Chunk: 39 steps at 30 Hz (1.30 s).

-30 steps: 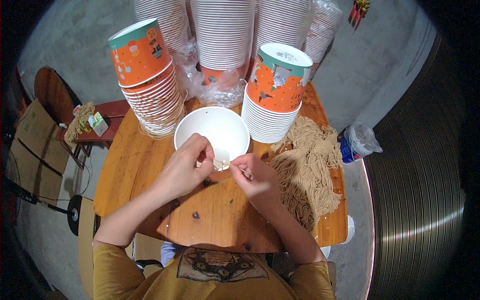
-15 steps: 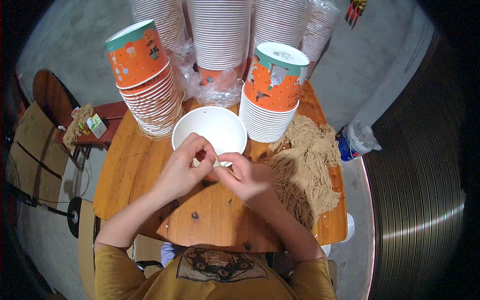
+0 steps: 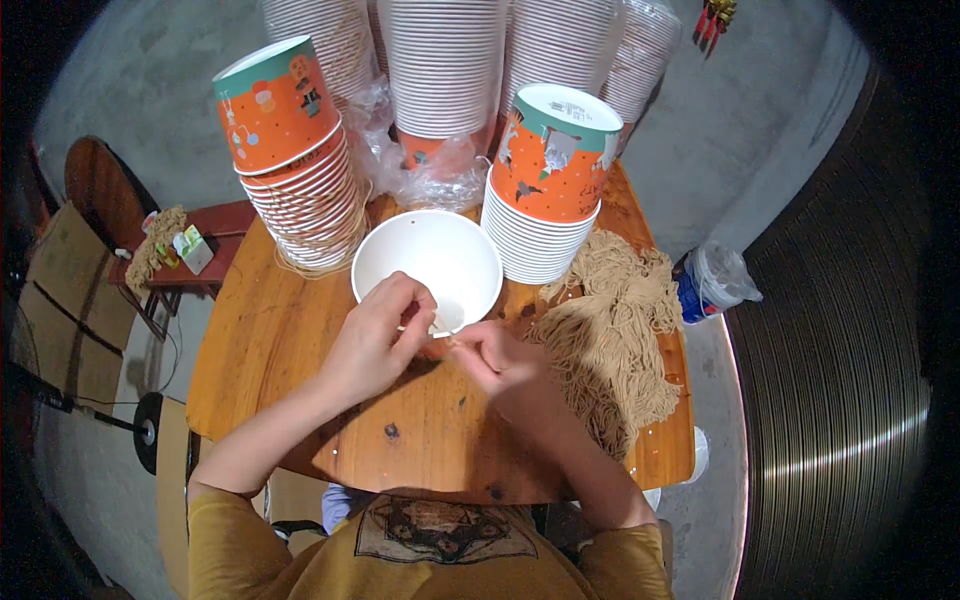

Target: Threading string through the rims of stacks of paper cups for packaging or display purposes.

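Observation:
A white paper bucket lies on the wooden table with its open mouth facing me and a small hole near its far rim. At its near rim, my left hand pinches a short tan cord. My right hand, slightly blurred, also has its fingers closed on the cord, a little to the right. A bundle of loose tan cords lies beside my right forearm. My fingers hide how the cord sits at the rim.
Upside-down orange and green buckets stand stacked at left, with cords hanging on them, and at right. Tall wrapped bucket stacks and crumpled clear plastic are behind. A red bench stands left of the table.
My right hand has drawn slightly right and down, away from my left, with cord showing between them. The white bucket has shifted slightly right and up in view.

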Available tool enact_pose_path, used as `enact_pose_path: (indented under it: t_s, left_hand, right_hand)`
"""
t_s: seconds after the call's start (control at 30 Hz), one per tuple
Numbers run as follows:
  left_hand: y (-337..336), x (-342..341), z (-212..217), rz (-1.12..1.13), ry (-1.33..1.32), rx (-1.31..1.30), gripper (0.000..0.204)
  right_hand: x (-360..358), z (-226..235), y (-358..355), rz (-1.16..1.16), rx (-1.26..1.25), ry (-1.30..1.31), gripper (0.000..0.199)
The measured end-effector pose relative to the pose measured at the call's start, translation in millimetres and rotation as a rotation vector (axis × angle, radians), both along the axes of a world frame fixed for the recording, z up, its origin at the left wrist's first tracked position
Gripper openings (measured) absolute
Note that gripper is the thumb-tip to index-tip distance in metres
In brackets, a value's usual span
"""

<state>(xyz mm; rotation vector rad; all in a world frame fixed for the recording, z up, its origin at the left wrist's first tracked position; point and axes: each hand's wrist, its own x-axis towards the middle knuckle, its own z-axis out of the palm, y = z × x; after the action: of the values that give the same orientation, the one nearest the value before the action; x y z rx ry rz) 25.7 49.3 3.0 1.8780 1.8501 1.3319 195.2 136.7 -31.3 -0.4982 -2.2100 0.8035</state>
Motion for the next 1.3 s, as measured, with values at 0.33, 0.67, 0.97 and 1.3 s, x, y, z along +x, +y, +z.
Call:
enact_pose_path:
  t_s: [0.33,0.67,0.97,1.3]
  left_hand:
    - [-23.9,-8.1,-8.8,-0.061,0.299,-0.029,0.018]
    - [-53.0,-26.5,-16.4,-0.18,0.235,0.06,0.01]
    - [-41.8,5.9,9.7,0.196,0.293,-0.146,0.017]
    - [-20.6,-0.6,7.4,0.17,0.648,-0.27,0.02]
  right_hand:
    - [15.9,68.8,43.1,0.181,0.004,-0.193,0.011]
    - [-57.3,48.1,43.8,0.454,0.2,-0.432,0.014]
    - [-72.3,35.4,39.4,0.396,0.147,-0.628,0.016]
    - [-68.2,28.6,34.2,0.337,0.202,-0.47,0.016]
